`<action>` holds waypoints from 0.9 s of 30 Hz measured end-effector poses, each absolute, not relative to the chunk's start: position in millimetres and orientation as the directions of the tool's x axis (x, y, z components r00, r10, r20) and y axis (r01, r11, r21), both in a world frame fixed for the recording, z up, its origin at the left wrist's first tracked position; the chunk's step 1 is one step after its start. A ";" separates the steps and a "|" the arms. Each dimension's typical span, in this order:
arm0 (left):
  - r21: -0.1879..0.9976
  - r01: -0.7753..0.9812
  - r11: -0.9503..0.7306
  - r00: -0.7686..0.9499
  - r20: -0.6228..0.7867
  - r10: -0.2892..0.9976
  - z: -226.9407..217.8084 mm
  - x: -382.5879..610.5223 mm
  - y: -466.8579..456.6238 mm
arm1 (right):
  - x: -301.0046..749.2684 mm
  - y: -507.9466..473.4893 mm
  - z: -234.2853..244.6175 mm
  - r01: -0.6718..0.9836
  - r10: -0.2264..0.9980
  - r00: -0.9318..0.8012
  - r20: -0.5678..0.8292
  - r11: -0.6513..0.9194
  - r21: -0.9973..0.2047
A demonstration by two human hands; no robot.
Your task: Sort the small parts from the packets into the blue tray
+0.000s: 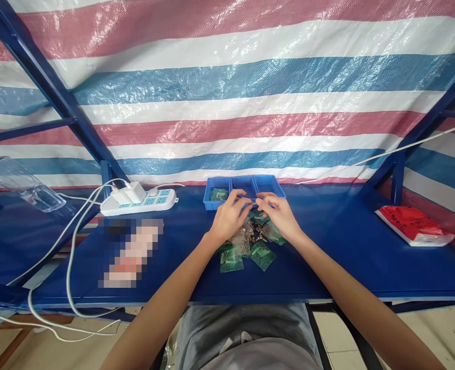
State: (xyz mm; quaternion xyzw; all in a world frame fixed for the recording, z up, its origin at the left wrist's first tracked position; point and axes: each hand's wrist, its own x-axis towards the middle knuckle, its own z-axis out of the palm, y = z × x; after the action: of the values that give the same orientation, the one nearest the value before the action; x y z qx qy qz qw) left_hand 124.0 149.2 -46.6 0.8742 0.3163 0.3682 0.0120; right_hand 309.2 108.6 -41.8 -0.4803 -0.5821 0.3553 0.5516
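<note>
My left hand (229, 217) and my right hand (279, 215) meet over a small heap of clear and green plastic packets (250, 244) with small metal parts on the blue table (327, 257). Both hands have their fingers curled, fingertips pinched close together between them, just in front of a blue three-compartment tray (244, 191). What the fingers pinch is too small to name. The tray's left compartment holds a green packet (218, 194); the other two look empty.
A white power strip (140, 203) with plugged chargers and white cables (71, 246) lies at the left. A clear plastic bottle (19, 182) lies far left. A red-and-white bag (414, 226) rests at the right. A striped tarp hangs behind blue frame bars.
</note>
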 end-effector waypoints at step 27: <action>0.209 0.582 -0.786 0.660 0.444 0.606 -40.6 115.7 151.7 | 338.2 130.9 -58.9 0.846 0.765 0.072 0.640 0.292 -0.445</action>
State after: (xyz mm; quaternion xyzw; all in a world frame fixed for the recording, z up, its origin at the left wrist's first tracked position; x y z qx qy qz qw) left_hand 115.7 151.7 -40.6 0.9107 0.3261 0.2524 0.0245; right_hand 338.2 130.9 -58.9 -0.5931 -0.6794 -0.0472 0.4294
